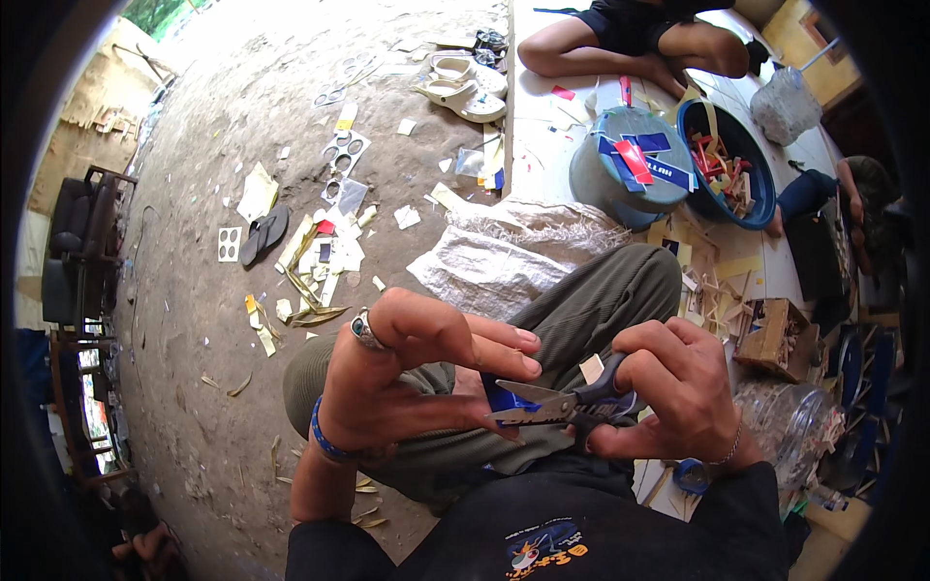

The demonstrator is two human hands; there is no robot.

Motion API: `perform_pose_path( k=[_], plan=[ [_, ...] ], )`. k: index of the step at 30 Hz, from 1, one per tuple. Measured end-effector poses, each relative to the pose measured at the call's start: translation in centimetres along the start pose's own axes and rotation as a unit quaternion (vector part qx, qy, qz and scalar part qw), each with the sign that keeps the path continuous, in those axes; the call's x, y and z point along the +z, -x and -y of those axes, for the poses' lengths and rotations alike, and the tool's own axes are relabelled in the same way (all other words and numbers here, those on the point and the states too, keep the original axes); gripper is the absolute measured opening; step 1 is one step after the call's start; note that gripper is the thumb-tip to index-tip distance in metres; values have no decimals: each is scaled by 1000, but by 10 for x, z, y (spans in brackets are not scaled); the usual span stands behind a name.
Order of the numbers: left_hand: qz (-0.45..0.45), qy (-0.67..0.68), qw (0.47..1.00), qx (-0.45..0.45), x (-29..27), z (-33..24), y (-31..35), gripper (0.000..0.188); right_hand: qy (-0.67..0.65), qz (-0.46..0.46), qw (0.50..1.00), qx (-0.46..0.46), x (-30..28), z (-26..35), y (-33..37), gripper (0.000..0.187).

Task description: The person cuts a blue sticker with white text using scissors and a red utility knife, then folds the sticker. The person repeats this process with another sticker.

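My right hand is closed around the dark handles of a pair of scissors, whose blades stand open and point left toward my other palm. My left hand, a ring on one finger and a blue band at the wrist, pinches a small blue piece of card between fingers and thumb, holding it right at the blades, over my lap. Below them shows my dark shirt; behind them rises my bent knee in olive trousers.

Just beyond the knee lies a white woven sack with a frayed edge. To my right sit a small cardboard box and a clear plastic jar, with pale strips of card scattered on the white mat around them. Farther off stand a grey tub, its lid strewn with red and blue scraps, and just beside it a blue basin filled with cuttings.

On the bare dirt floor to my left lie paper offcuts and a dark sandal. At the far edge rest a pair of white clogs, and another person sits with bare legs folded on the mat.
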State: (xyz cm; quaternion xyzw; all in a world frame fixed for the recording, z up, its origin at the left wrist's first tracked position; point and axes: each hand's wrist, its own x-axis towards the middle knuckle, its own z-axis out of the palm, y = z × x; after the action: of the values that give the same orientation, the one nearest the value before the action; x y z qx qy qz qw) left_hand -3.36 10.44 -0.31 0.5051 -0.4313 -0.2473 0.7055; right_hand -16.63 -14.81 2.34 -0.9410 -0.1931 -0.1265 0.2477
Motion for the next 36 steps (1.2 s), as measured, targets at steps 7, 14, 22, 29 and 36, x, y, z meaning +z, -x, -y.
perform_pose_path(
  k=[7, 14, 22, 29, 36],
  plan=[
    [-7, 18, 1000, -3, 1, 0, 1, 55, 0, 12, 1000, -4, -3, 0, -1, 44],
    [-6, 3, 1000, -2, 1, 0, 1, 53, 14, 38, 999, -4, -8, -1, -1, 43],
    [-11, -5, 1000, -16, 4, 0, 2, 47, 24, 66, 997, -9, -16, -3, -4, 44],
    [-4, -2, 1000, -25, 4, 3, 2, 45, 10, 73, 997, -12, -13, -5, -4, 45],
    [-4, -6, 1000, -22, 4, 1, 2, 47, 9, 73, 997, -26, -12, -8, -1, 46]
  ],
)
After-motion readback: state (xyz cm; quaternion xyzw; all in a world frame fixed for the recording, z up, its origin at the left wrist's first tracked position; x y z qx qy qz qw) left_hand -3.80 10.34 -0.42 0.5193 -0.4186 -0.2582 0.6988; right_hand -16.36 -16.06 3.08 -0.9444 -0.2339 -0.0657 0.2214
